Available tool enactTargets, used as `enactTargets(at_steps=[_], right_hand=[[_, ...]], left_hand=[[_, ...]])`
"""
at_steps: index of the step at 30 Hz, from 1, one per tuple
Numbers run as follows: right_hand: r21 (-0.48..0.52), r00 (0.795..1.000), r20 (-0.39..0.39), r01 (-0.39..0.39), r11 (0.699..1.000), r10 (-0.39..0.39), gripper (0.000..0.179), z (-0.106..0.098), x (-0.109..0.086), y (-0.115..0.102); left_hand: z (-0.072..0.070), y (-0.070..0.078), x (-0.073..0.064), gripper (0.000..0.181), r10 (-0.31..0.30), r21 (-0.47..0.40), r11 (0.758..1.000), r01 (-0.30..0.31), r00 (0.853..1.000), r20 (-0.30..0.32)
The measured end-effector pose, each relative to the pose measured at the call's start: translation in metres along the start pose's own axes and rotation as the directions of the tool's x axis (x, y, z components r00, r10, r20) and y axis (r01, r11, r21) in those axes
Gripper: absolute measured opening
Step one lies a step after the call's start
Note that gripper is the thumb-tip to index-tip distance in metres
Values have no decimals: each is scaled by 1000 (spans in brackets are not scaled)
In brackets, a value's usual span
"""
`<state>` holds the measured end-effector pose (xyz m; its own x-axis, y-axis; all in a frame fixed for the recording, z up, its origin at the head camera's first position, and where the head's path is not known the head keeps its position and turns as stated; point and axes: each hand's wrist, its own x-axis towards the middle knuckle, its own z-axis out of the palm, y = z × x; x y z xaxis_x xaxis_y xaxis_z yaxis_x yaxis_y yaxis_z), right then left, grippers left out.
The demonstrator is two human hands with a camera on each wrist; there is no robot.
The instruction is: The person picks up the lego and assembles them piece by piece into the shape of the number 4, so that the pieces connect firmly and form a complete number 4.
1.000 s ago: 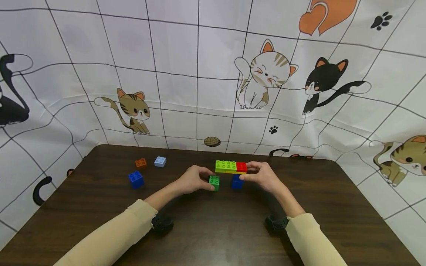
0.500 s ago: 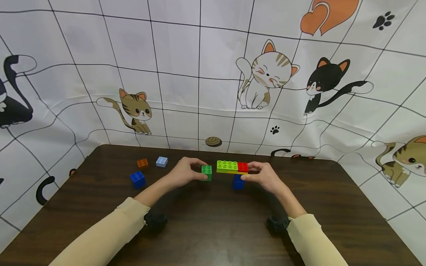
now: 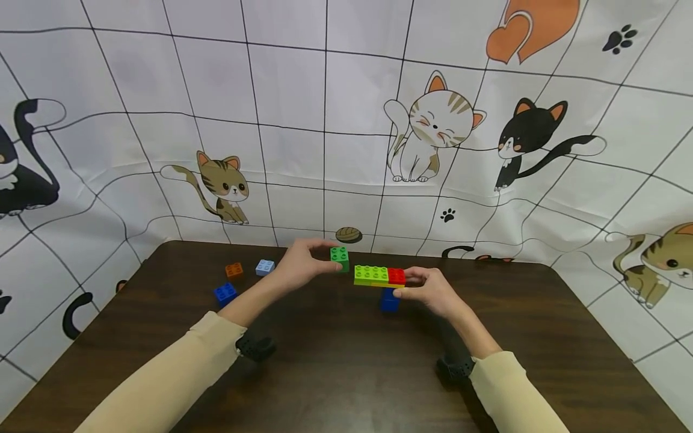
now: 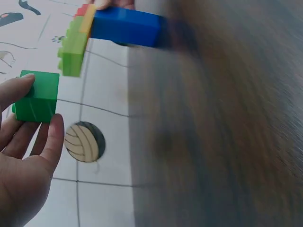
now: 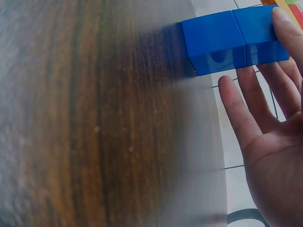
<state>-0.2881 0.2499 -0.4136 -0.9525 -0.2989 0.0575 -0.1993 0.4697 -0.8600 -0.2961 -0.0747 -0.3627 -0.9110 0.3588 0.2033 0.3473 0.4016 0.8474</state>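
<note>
A green toy brick (image 3: 339, 258) is pinched between thumb and fingers of my left hand (image 3: 301, 263), raised above the table, left of the joined bricks and apart from them. My right hand (image 3: 431, 291) grips the assembly at its right end, thumb in front and fingers behind. That assembly has a lime-green brick (image 3: 370, 275) and a red brick (image 3: 396, 276) side by side on top, a thin yellow brick (image 4: 87, 20) beneath them, and two stacked blue bricks (image 5: 213, 42) as its leg. The lime-green end overhangs leftward.
On the table's (image 3: 335, 373) left side lie an orange brick (image 3: 234, 270), a light blue brick (image 3: 264, 267) and a blue brick (image 3: 225, 293), which is partly behind my left forearm. A white curtain (image 3: 287, 150) printed with cats hangs behind the table.
My left hand has lifted the green brick up and away, from beside the blue leg to above the table at the back. The right hand and the joined bricks stay about where they were.
</note>
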Motion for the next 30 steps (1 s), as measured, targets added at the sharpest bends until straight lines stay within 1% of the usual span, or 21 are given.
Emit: enactTargets(at_steps=[4, 11, 16, 19, 21, 26, 30], right_hand=[[-2, 1000, -6, 1, 1000, -1, 44, 0, -1, 0], [5, 1000, -4, 12, 1000, -12, 42, 0, -1, 2], [15, 1000, 3, 19, 1000, -19, 42, 1, -2, 3], [21, 1000, 5, 27, 999, -28, 41, 1, -2, 2], [34, 1000, 9, 28, 999, -28, 40, 1, -2, 1], [59, 1000, 10, 14, 998, -15, 40, 2, -2, 1], [36, 1000, 15, 20, 999, -21, 41, 1, -1, 1]], left_hand=[[7, 11, 7, 45, 31, -27, 999, -31, 1000, 4], [30, 29, 18, 44, 96, -49, 994, -93, 994, 45], [45, 35, 22, 44, 148, -79, 987, -140, 984, 95], [52, 38, 26, 42, 174, -81, 983, -165, 978, 115], [57, 39, 30, 42, 181, -71, 982, -173, 976, 124], [67, 43, 37, 40, 172, -36, 985, -169, 977, 129], [71, 46, 39, 39, 166, -33, 986, -162, 976, 144]])
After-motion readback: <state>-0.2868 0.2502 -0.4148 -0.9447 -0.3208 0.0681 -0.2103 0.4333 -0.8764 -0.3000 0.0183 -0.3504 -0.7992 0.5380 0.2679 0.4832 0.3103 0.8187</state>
